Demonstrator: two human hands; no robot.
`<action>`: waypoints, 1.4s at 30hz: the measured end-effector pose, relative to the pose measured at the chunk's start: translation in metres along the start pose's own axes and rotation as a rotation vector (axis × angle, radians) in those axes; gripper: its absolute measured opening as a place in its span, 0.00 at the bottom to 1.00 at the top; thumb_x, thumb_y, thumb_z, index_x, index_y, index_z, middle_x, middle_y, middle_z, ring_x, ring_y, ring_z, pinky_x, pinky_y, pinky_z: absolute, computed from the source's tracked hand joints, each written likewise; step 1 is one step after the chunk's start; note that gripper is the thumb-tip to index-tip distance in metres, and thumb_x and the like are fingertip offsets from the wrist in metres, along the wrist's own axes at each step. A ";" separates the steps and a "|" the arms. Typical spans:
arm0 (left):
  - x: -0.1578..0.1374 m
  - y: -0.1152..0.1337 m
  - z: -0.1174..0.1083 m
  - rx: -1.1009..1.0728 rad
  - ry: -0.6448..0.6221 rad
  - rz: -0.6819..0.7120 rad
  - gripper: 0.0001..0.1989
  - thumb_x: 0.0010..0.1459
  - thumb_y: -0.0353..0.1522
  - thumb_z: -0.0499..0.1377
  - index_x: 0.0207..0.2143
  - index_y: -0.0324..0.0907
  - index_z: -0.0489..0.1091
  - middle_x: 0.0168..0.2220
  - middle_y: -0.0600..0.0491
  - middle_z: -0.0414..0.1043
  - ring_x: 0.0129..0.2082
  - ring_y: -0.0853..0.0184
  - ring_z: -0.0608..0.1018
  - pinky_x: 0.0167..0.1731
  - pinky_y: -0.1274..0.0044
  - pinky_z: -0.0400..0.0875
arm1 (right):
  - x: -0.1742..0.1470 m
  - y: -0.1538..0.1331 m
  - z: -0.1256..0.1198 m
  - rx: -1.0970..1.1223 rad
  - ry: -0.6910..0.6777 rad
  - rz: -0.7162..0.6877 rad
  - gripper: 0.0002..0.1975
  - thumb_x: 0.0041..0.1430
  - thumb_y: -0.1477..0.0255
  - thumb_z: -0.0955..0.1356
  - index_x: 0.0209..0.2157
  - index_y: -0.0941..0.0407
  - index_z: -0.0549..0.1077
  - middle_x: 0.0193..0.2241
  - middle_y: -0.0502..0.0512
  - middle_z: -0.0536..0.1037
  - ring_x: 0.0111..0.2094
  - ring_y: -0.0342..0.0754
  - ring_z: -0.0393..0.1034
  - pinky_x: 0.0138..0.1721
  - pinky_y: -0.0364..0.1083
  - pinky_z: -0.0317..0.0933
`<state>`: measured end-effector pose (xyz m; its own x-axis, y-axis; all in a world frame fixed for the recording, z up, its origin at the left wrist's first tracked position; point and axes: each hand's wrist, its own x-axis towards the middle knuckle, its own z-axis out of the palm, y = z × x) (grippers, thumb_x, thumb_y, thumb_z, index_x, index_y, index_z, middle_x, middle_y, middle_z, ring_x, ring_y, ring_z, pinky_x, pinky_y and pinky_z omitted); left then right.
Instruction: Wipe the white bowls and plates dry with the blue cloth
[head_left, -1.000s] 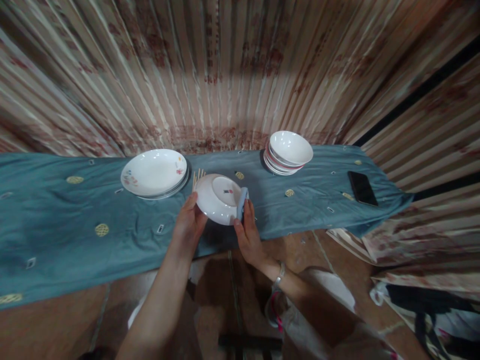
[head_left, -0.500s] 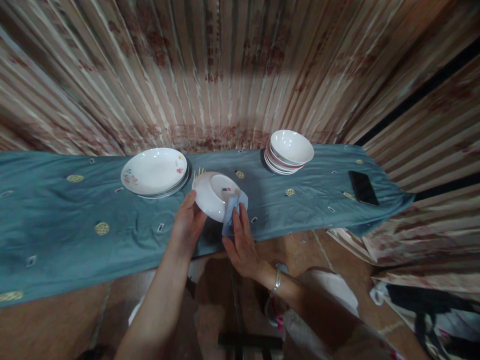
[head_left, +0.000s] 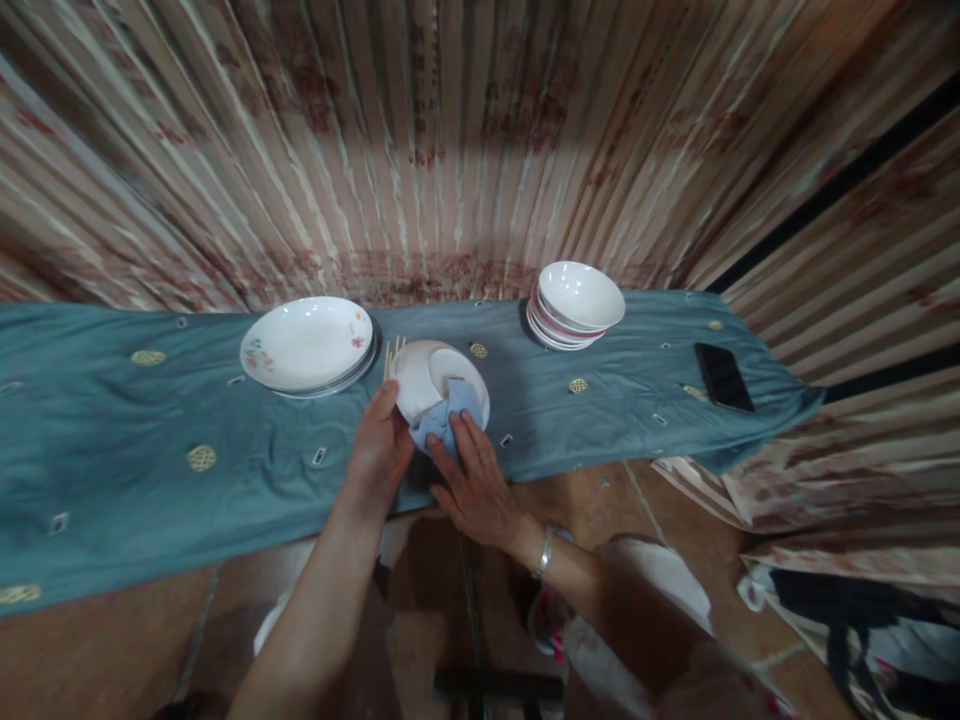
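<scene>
A white plate is held tilted above the front of the table, its underside with the raised foot ring facing me. My left hand is closed on the plate's left rim, thumb on the near face. My right hand presses a light blue cloth flat against the plate's lower part, its fingers over the cloth. Behind the plate's left edge, several chopsticks lie on the tablecloth, partly hidden.
A stack of white plates with a flower pattern stands left on the teal tablecloth. Stacked white bowls stand to the right, and a black phone lies near the right end. A pleated curtain hangs behind the table.
My right hand has slid the cloth leftward from the plate's right rim to its lower middle. The plate has turned slightly in my left hand, and its base mark is now covered.
</scene>
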<state>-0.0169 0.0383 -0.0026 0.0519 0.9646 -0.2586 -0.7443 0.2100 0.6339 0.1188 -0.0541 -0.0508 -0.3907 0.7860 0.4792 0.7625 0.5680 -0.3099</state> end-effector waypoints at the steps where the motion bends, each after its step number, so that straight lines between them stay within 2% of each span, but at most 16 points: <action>1: -0.001 -0.001 0.001 0.013 0.023 0.026 0.09 0.57 0.32 0.63 0.39 0.36 0.75 0.35 0.49 0.81 0.43 0.61 0.81 0.49 0.71 0.72 | 0.001 0.000 -0.001 -0.010 -0.011 -0.001 0.30 0.67 0.66 0.63 0.67 0.57 0.56 0.71 0.68 0.45 0.72 0.63 0.31 0.65 0.66 0.51; 5: -0.006 -0.003 0.009 0.064 0.067 0.075 0.06 0.54 0.31 0.65 0.34 0.39 0.75 0.31 0.53 0.79 0.34 0.65 0.80 0.41 0.74 0.74 | 0.007 0.002 -0.004 -0.035 -0.050 0.005 0.28 0.65 0.68 0.65 0.65 0.54 0.61 0.70 0.65 0.52 0.71 0.62 0.37 0.66 0.65 0.50; 8: -0.009 -0.003 0.011 0.054 0.069 0.085 0.04 0.52 0.30 0.66 0.30 0.40 0.73 0.27 0.57 0.77 0.26 0.71 0.77 0.30 0.79 0.72 | 0.011 0.004 -0.009 -0.039 -0.049 -0.010 0.27 0.65 0.69 0.65 0.65 0.54 0.61 0.69 0.64 0.54 0.71 0.61 0.40 0.66 0.65 0.51; 10: -0.009 -0.003 0.011 0.062 0.066 0.085 0.05 0.52 0.30 0.66 0.28 0.41 0.72 0.25 0.57 0.75 0.24 0.71 0.75 0.27 0.80 0.70 | 0.015 0.005 -0.013 -0.036 -0.048 -0.017 0.27 0.65 0.70 0.64 0.65 0.54 0.61 0.69 0.63 0.54 0.71 0.60 0.40 0.66 0.65 0.50; 15: -0.012 -0.002 0.009 0.123 0.057 0.073 0.05 0.52 0.32 0.66 0.28 0.43 0.72 0.26 0.55 0.75 0.32 0.64 0.79 0.33 0.77 0.72 | 0.024 0.007 -0.019 -0.020 -0.049 -0.024 0.27 0.65 0.71 0.63 0.65 0.53 0.61 0.69 0.62 0.56 0.72 0.58 0.38 0.67 0.64 0.49; 18: -0.016 -0.002 0.011 0.116 0.057 0.074 0.05 0.53 0.30 0.65 0.27 0.43 0.71 0.25 0.56 0.74 0.30 0.67 0.78 0.32 0.79 0.73 | 0.031 0.009 -0.020 -0.011 -0.025 -0.027 0.26 0.66 0.71 0.63 0.65 0.55 0.62 0.69 0.62 0.55 0.72 0.58 0.37 0.68 0.63 0.46; 22: -0.020 -0.003 0.015 0.094 0.013 0.090 0.03 0.53 0.29 0.65 0.30 0.43 0.72 0.29 0.56 0.76 0.33 0.69 0.79 0.38 0.79 0.72 | 0.041 0.011 -0.019 0.014 -0.007 -0.001 0.26 0.68 0.68 0.60 0.65 0.56 0.60 0.69 0.62 0.54 0.72 0.56 0.34 0.69 0.63 0.43; 26: -0.021 -0.003 0.016 0.090 -0.008 0.092 0.04 0.53 0.29 0.66 0.32 0.43 0.73 0.31 0.56 0.78 0.34 0.69 0.79 0.41 0.79 0.71 | 0.048 0.011 -0.020 0.033 0.007 0.016 0.26 0.69 0.65 0.58 0.66 0.56 0.59 0.70 0.62 0.53 0.72 0.55 0.32 0.69 0.63 0.41; 30: -0.022 -0.002 0.017 0.075 -0.041 0.104 0.04 0.54 0.28 0.66 0.33 0.41 0.74 0.34 0.55 0.79 0.35 0.71 0.79 0.43 0.80 0.71 | 0.053 0.012 -0.022 0.049 0.034 0.023 0.26 0.71 0.65 0.56 0.66 0.57 0.58 0.70 0.63 0.52 0.72 0.55 0.33 0.69 0.62 0.42; 36: -0.021 -0.004 0.013 0.139 -0.111 0.151 0.11 0.51 0.33 0.69 0.38 0.42 0.75 0.39 0.54 0.79 0.43 0.66 0.79 0.48 0.76 0.70 | 0.061 0.018 -0.020 0.073 0.135 0.011 0.26 0.71 0.65 0.53 0.66 0.60 0.58 0.69 0.65 0.52 0.72 0.55 0.35 0.69 0.61 0.43; 42: -0.020 -0.004 0.010 0.169 -0.113 0.147 0.12 0.50 0.35 0.70 0.37 0.42 0.74 0.36 0.54 0.78 0.40 0.66 0.79 0.45 0.75 0.72 | 0.069 0.023 -0.022 0.116 0.184 0.063 0.26 0.71 0.64 0.52 0.67 0.57 0.54 0.69 0.62 0.53 0.72 0.53 0.38 0.69 0.60 0.43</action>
<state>-0.0077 0.0198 0.0074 0.0322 0.9965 -0.0774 -0.6283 0.0804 0.7738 0.1214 0.0077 -0.0068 -0.2350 0.7691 0.5944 0.7139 0.5516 -0.4314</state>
